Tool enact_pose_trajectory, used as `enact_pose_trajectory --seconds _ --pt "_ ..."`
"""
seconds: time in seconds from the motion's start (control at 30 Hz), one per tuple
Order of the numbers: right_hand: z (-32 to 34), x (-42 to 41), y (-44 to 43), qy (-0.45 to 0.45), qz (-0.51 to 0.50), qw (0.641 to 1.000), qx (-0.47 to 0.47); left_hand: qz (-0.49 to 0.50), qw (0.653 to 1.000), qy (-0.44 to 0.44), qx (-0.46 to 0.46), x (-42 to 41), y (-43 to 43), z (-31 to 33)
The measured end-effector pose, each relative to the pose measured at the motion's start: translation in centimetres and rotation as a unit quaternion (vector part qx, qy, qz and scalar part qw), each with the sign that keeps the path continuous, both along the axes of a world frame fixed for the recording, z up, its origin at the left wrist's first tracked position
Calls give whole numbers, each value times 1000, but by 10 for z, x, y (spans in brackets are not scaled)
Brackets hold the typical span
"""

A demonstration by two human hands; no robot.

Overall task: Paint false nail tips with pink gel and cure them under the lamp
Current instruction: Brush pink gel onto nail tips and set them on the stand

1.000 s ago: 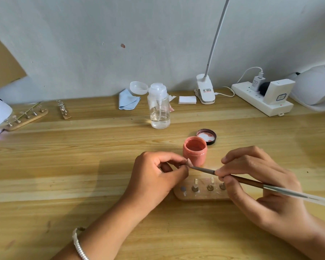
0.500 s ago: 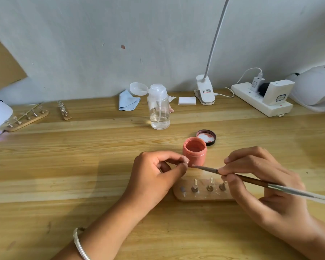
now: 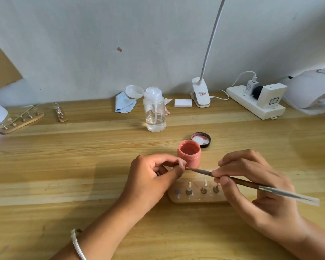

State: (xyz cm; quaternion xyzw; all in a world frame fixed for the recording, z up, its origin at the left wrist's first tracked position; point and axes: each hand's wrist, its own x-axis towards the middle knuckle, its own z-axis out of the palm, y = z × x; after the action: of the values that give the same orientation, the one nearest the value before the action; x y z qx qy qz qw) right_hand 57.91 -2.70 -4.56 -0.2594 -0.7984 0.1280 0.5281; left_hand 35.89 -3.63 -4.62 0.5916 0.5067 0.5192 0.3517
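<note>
Pinching nail tip, brush touching it

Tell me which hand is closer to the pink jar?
Left. The left hand is right beside the pink jar; the right hand, holding the brush, is farther right.

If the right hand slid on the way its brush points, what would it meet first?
Most likely the left hand, whose pinched fingertips sit at the brush tip; depth is unclear.
</note>
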Motion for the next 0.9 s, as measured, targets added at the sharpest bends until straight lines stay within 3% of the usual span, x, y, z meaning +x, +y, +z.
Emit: enact_pose_trajectory --seconds 0.5,0.9 --pt "2 1 2 10 -47 999 15 -4 1000 -13 -8 -1 1 -3" --pt "1 1 2 -21 -7 1000 22 -5 1000 15 5 1 -1 3"
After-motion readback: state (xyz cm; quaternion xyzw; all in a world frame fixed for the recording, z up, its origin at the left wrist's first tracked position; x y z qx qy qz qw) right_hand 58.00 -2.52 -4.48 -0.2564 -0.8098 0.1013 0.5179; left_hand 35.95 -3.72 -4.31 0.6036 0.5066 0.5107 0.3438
